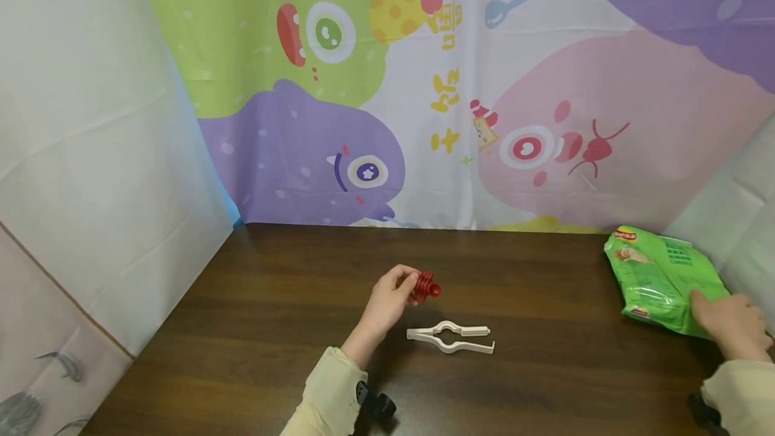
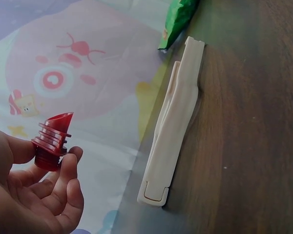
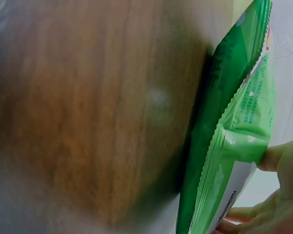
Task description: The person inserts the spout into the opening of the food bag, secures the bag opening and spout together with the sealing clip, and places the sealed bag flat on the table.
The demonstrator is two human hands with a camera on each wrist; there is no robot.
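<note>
My left hand [image 1: 385, 298] pinches a small red plastic spout [image 1: 426, 286] between thumb and fingers, held up over the table. In the left wrist view, the spout [image 2: 52, 139] has ringed ridges and a slanted tip. Just in front of that hand on the table lies a cream plastic bag clip [image 1: 447, 336], its two arms spread apart. At the far right, my right hand [image 1: 732, 321] grips the near corner of a green snack bag [image 1: 656, 281]. The right wrist view shows the thumb on one side of the bag [image 3: 239, 136] and the fingers partly hidden at the other.
The dark wooden table [image 1: 272, 308] reaches back to a curtain [image 1: 448, 180] printed with cartoon monsters. Pale cloth walls [image 1: 109, 153] stand at both sides, the right one close behind the bag.
</note>
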